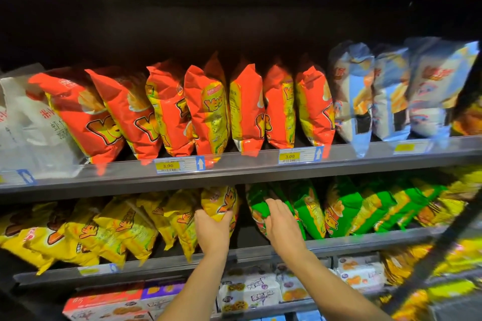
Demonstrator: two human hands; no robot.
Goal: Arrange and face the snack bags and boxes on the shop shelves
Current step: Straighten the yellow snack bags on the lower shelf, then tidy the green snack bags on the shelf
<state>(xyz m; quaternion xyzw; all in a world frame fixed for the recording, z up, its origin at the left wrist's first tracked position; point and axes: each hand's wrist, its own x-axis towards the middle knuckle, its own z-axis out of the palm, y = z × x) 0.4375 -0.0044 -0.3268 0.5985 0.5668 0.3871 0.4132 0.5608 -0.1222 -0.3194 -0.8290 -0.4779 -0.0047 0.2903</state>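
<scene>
Left hand [212, 227]: cupped under a yellow bag [220, 202], fingers and thumb curled round its lower end, gripping it. The bag stands upright at the right end of the yellow row [117, 227] on the middle shelf [156, 262].

Right hand [283, 221]: fingers bent over the front edge of a green bag [257, 207], thumb below, so it appears to hold the bag. This is the leftmost bag of the green row [365, 206]. A dark gap lies between the two held bags.

Handling, as a judgement: air-filled foil bags, light, soft and crackly, with a slick film. The contents are probably brittle, so a hard squeeze risks crushing them. Best taken low on the body or by a crimped seam and steered, not pinched at the belly. They lean easily; several yellow ones slump leftward.

Outward: red bags [206, 109] stand edge-on on the upper shelf [234, 169], blue-and-white bags [391, 96] to their right, and price tags [168, 165] sit on the rail. Boxes [247, 292] sit on the shelf below. The right side of the view is blurred.
</scene>
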